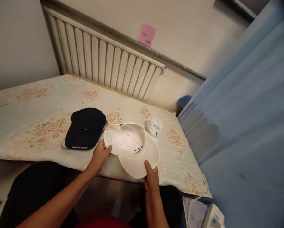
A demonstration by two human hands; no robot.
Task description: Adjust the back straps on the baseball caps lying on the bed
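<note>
A white cap (132,148) is held upside down over the near edge of the table (25,126), its inside and a dark mark showing. My left hand (100,155) grips its left rim, fingers closed round the edge. My right hand (151,177) pinches the brim at the near side, thumb on top. A dark navy cap (85,128) with small white lettering on its brim lies flat on the table just left of the white cap. A small crumpled white cloth item (153,126) sits just behind the white cap.
The table wears a pale floral cloth. A white ribbed radiator (104,60) runs along the wall behind, with a pink sticky note (146,34) above it. A blue curtain (246,126) hangs at the right. A white device with a cable (213,215) lies at the bottom right.
</note>
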